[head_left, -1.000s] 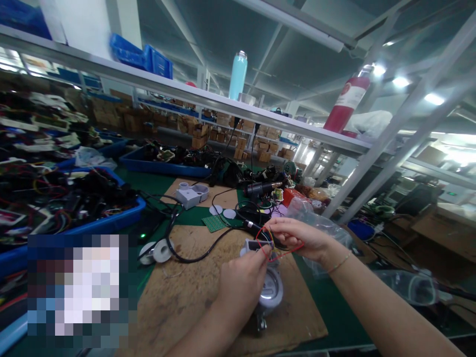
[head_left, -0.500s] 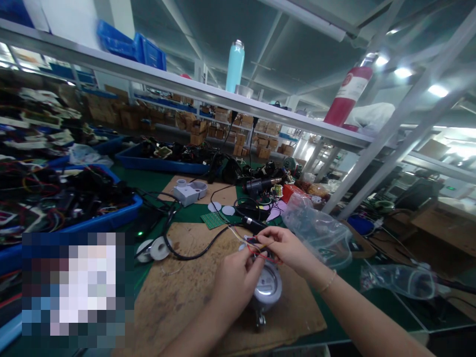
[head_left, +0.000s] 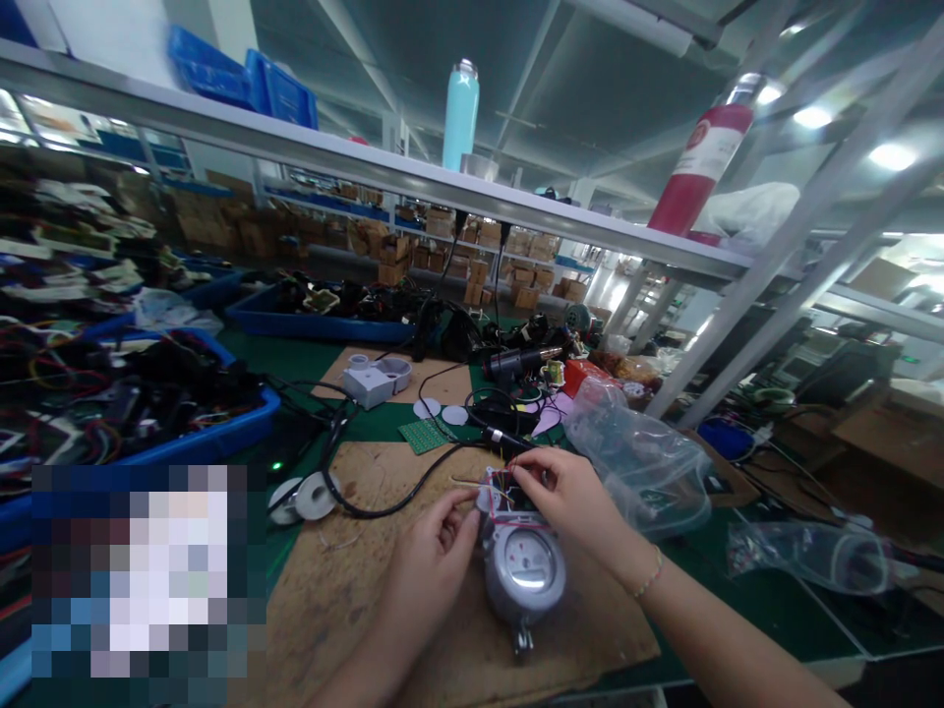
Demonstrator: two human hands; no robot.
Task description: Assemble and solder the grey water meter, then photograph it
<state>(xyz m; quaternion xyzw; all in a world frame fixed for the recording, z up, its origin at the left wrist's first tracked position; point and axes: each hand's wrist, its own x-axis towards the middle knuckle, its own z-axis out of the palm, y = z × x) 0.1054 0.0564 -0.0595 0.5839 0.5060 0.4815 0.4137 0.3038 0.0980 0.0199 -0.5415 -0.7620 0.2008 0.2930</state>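
A grey round metal housing with a glass-covered dial (head_left: 525, 568) lies on a brown board (head_left: 354, 580). Its upper compartment (head_left: 508, 492) is open and holds thin coloured wires, red, yellow and black. My right hand (head_left: 571, 497) is closed over the compartment's far right corner, thumb and forefinger pinching thin wires (head_left: 514, 470). At the compartment's left edge, my left hand (head_left: 435, 551) is curled with thumb and forefinger near each other; what lies between them is hidden. A pale wire (head_left: 468, 481) sticks out leftward above its fingertips.
Solder spools (head_left: 317, 495) and a black cable (head_left: 369, 510) lie left of the housing. Beyond are a green circuit board (head_left: 424, 437), a grey box (head_left: 373, 385) and a heat gun (head_left: 516, 364). Clear plastic bags (head_left: 634, 452) lie right; blue bins (head_left: 251, 418) stand left.
My hands have moved apart: the left drew left and down from the wires, baring the compartment and dial. My right hand stays at the wires. The view has shifted slightly.
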